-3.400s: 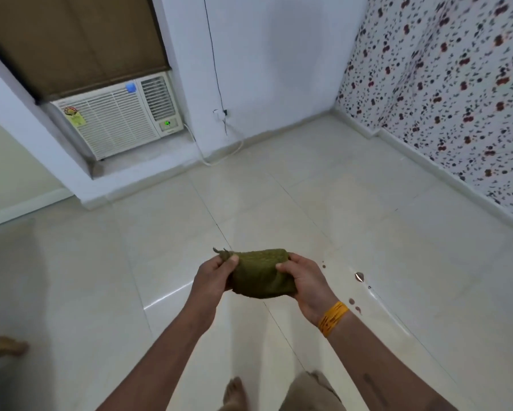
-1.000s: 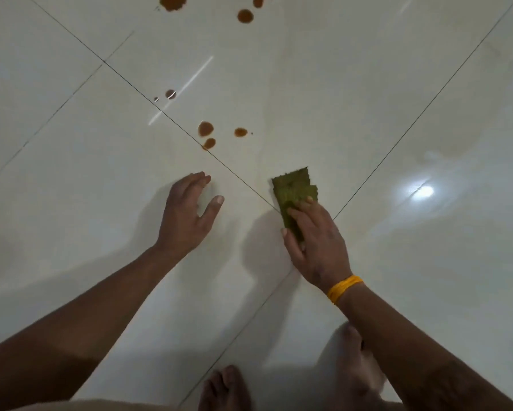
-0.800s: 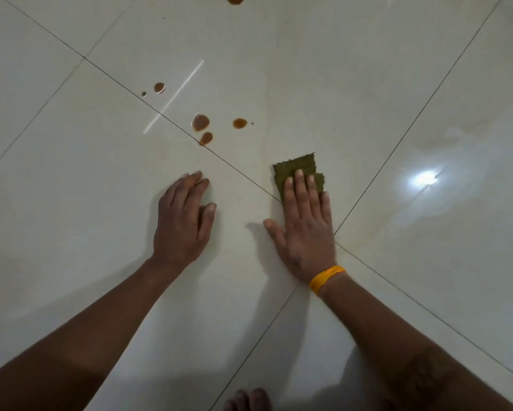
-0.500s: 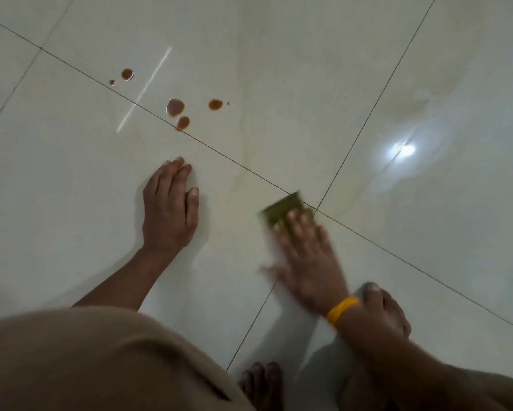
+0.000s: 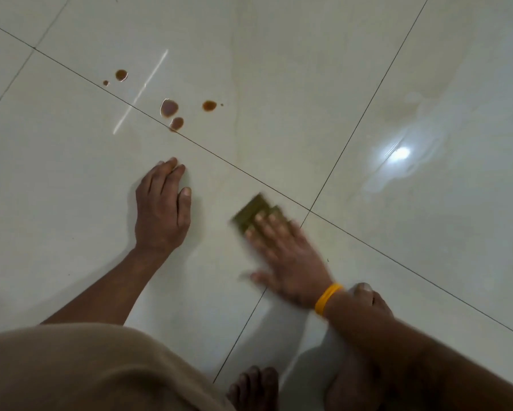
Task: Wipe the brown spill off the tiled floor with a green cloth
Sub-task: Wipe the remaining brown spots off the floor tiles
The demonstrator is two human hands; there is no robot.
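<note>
The right hand [image 5: 288, 262] lies flat on the cloth [image 5: 253, 216], fingers spread and pressing down on it rather than curled around it; the hand and cloth are blurred. The cloth is a folded green pad on the floor [image 5: 279, 84], just short of the crossing of two grout lines [image 5: 309, 209], on its left. Its long axis runs diagonally, from near-left to far-right, roughly along the grout line beside it, and its free edge sticks out past the fingertips. A yellow band [image 5: 328, 298] circles the right wrist. The left hand [image 5: 160, 209] rests palm-down on the floor to the left of the cloth, fingers loose and extended, holding nothing. The spill [image 5: 169, 108], several brown drops, sits beyond the left hand, well apart from the cloth and unwiped. Bare feet [image 5: 253, 387] show nearest the camera.
</note>
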